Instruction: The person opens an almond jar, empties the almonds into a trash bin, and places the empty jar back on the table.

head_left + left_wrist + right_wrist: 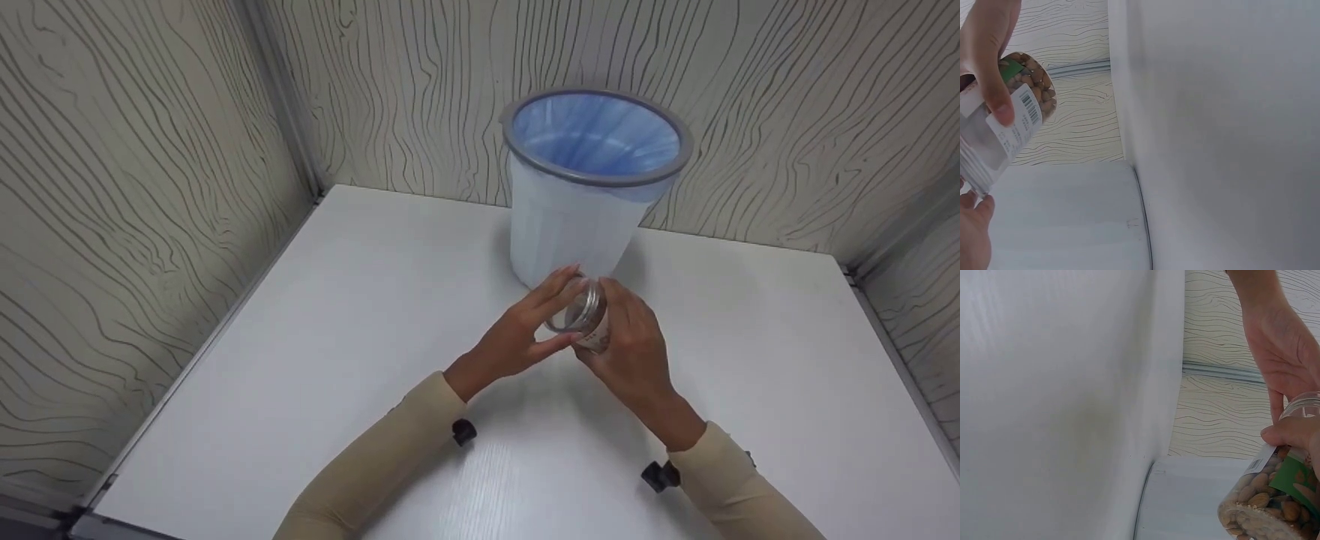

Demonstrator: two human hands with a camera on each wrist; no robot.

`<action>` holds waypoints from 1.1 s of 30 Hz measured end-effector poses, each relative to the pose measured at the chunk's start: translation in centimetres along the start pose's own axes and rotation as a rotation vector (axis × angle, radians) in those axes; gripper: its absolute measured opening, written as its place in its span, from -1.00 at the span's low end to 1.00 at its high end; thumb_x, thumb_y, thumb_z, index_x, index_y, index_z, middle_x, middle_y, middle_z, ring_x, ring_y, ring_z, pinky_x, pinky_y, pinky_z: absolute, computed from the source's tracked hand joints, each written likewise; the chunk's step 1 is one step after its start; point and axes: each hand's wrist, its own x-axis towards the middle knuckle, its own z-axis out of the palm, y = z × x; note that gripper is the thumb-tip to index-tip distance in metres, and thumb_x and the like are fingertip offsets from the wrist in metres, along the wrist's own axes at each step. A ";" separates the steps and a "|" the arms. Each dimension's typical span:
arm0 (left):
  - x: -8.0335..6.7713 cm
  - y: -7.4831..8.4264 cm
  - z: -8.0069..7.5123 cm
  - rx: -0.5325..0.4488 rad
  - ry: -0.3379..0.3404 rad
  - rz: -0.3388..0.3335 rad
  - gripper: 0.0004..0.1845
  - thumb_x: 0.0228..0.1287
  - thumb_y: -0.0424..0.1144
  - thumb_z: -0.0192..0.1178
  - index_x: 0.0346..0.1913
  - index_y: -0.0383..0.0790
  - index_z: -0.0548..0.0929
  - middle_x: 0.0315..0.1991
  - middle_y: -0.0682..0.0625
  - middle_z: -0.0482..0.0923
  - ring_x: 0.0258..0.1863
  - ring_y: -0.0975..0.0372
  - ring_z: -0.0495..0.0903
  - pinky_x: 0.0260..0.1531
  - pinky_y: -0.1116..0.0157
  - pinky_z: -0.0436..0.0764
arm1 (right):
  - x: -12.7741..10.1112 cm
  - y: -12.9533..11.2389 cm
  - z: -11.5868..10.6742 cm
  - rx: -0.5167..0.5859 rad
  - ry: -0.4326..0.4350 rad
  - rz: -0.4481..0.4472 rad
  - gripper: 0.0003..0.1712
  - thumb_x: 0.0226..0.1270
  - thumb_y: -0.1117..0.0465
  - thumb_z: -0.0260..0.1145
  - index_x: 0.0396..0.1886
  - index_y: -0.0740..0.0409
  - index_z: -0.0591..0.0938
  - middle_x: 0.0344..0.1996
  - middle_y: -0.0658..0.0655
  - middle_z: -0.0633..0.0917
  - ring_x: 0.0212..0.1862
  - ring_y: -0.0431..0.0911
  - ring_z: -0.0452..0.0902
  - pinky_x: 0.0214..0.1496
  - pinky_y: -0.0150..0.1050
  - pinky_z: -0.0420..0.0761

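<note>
A clear jar of almonds point(596, 335) is held tilted above the white table by both hands. My right hand point(634, 341) grips the jar's body, its thumb over the label in the left wrist view. At the jar's see-through top end, the fingers and thumb of my left hand point(517, 330) curl round the clear lid point(576, 306). Almonds point(1261, 499) lie against the jar's base, behind a green label point(1296, 481). A white barcode label point(1023, 115) faces the left wrist camera. Whether the lid sits loose or tight I cannot tell.
Just beyond the hands stands a white bin point(562, 225) with a grey rim and a blue liner point(592, 139). Wood-grain panels point(405, 97) enclose the white table point(337, 322) at the back and sides.
</note>
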 end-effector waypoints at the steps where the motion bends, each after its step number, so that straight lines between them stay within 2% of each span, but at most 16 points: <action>1: 0.0 0.1 0.0 -0.001 0.006 -0.006 -0.22 0.46 -0.09 0.26 0.61 -0.10 0.16 0.64 -0.06 -0.03 0.60 0.12 -0.01 0.45 0.24 0.24 | 0.0 0.0 0.0 -0.001 0.000 -0.001 0.19 -0.30 0.23 0.79 0.39 0.38 0.38 0.21 0.34 0.58 0.20 0.23 0.54 0.25 0.17 0.52; 10: 0.1 0.8 0.4 0.007 0.047 -0.042 -0.25 0.50 -0.07 0.22 0.61 -0.11 0.16 0.62 -0.10 0.02 0.60 0.14 0.01 0.42 0.26 0.28 | 0.0 0.2 0.1 -0.013 0.011 -0.005 0.19 -0.32 0.25 0.79 0.39 0.37 0.39 0.20 0.34 0.58 0.20 0.23 0.55 0.25 0.16 0.52; 23: -0.1 1.1 0.5 0.018 0.031 -0.098 -0.23 0.50 -0.01 0.19 0.63 -0.08 0.11 0.63 -0.06 -0.02 0.60 0.18 0.00 0.43 0.29 0.26 | 0.0 0.3 0.0 -0.014 -0.008 -0.027 0.15 -0.25 0.25 0.76 0.40 0.38 0.38 0.20 0.35 0.57 0.22 0.22 0.53 0.26 0.14 0.52; 33: -0.1 1.4 1.0 0.016 0.062 -0.131 -0.23 0.51 0.01 0.17 0.63 -0.07 0.11 0.63 -0.08 0.00 0.59 0.18 0.02 0.42 0.28 0.27 | 0.0 0.2 -0.1 -0.015 -0.011 -0.030 0.16 -0.26 0.27 0.76 0.41 0.37 0.38 0.21 0.35 0.57 0.24 0.21 0.52 0.28 0.14 0.51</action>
